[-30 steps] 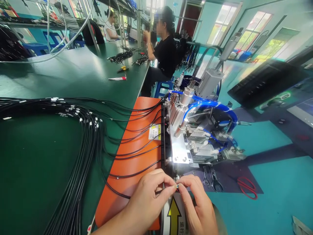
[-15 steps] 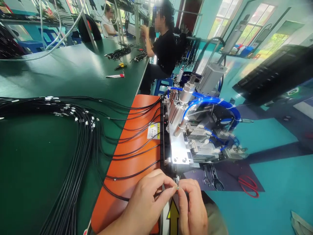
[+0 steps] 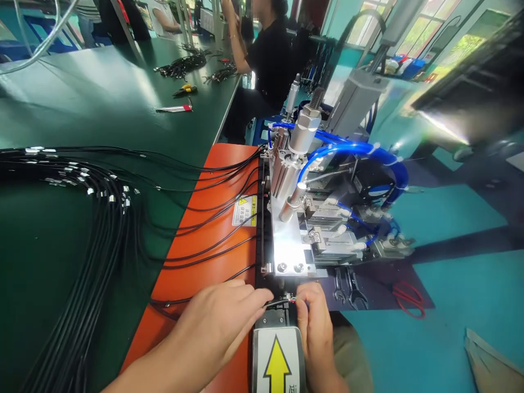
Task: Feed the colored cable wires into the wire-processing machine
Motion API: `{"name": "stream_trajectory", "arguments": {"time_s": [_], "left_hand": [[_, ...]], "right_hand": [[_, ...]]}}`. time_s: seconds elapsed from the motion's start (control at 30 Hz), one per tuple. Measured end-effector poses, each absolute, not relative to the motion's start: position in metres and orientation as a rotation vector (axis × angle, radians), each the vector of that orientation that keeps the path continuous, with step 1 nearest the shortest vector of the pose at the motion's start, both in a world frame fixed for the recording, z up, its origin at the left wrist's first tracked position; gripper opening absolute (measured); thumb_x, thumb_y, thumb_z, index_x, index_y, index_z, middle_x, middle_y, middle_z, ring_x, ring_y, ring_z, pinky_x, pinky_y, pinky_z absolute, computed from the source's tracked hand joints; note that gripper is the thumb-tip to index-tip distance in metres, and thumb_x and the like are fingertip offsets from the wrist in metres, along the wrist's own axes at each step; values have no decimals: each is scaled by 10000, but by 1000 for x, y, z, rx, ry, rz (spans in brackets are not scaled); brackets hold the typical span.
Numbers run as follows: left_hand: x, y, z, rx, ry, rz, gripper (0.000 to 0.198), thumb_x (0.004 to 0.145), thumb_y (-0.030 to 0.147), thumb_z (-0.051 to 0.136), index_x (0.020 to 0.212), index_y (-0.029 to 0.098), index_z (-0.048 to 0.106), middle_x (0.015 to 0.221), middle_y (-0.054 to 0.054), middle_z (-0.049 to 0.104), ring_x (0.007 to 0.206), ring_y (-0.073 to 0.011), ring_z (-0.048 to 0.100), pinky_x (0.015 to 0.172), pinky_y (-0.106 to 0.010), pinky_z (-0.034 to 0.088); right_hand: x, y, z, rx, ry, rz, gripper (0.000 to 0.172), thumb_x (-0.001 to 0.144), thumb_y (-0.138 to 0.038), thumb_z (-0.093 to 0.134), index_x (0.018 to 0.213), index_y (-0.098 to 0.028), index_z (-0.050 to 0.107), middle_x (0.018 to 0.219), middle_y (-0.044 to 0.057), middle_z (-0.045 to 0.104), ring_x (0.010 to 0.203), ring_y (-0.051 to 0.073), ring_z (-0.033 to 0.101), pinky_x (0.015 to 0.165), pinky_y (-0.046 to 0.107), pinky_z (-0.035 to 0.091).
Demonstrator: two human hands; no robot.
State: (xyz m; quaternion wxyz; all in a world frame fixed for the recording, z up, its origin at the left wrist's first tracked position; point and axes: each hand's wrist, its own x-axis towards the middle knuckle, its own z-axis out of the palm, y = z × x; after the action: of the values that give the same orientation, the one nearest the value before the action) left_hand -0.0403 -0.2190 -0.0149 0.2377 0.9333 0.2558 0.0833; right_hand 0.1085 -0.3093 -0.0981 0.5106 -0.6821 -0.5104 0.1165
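Near the front end of the metal machine [image 3: 289,240], my left hand [image 3: 221,311] is closed around a black cable [image 3: 278,302] whose end points right. The fingertips of my right hand [image 3: 313,316] pinch thin wires [image 3: 292,298] at that cable's tip; their individual colours are hard to make out. Both hands are above a conveyor end cover with a yellow arrow [image 3: 277,363]. Several more black cables run across the orange sheet [image 3: 221,240] into the machine's left side.
A thick bundle of black cables [image 3: 94,262] lies on the green table [image 3: 53,234]. Pliers [image 3: 185,90] and a red-and-silver tool [image 3: 175,108] rest farther back. Wrenches [image 3: 356,292] and red scissors [image 3: 409,299] lie to the right. A person in black [image 3: 268,60] sits at the table's far edge.
My hands have moved apart slightly, showing the cable end and wires between them. They now sit nearer the machine's front, and the arrow cover is more exposed. The view has shifted.
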Motion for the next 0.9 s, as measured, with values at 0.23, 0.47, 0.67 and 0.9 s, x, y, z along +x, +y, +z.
{"name": "stream_trajectory", "arguments": {"time_s": [0.23, 0.47, 0.67, 0.9], "left_hand": [[-38, -218, -22, 2706, 635, 67, 326, 872, 94, 346, 1118, 244, 498, 763, -10, 589, 701, -167, 529, 575, -229, 378], [-36, -219, -27, 2905, 531, 65, 495, 835, 48, 367, 1262, 297, 383, 698, 17, 552, 615, -160, 485, 510, -241, 332], [-33, -219, -32, 2928, 545, 66, 512, 805, 63, 412, 1256, 305, 402, 671, 17, 549, 544, -163, 467, 492, -254, 326], [-27, -216, -21, 2979, 517, -88, 615, 727, 41, 473, 1279, 301, 403, 589, 20, 540, 518, -183, 494, 456, -249, 284]], "right_hand": [[111, -311, -103, -1635, -1241, 308, 155, 891, -146, 317, 784, -210, 409, 757, 5, 448, 726, 160, 431, 662, 320, 361], [115, -312, -96, -1661, -1251, 339, 154, 888, -156, 339, 773, -213, 424, 738, -1, 469, 699, 152, 460, 659, 297, 381], [118, -314, -71, -1802, -1189, 658, 162, 909, -247, 346, 793, -218, 456, 711, -14, 493, 661, 142, 507, 617, 241, 410], [124, -309, -66, -1756, -1167, 786, 209, 893, -269, 362, 699, -218, 419, 630, -43, 451, 588, 124, 466, 538, 210, 374]]}}
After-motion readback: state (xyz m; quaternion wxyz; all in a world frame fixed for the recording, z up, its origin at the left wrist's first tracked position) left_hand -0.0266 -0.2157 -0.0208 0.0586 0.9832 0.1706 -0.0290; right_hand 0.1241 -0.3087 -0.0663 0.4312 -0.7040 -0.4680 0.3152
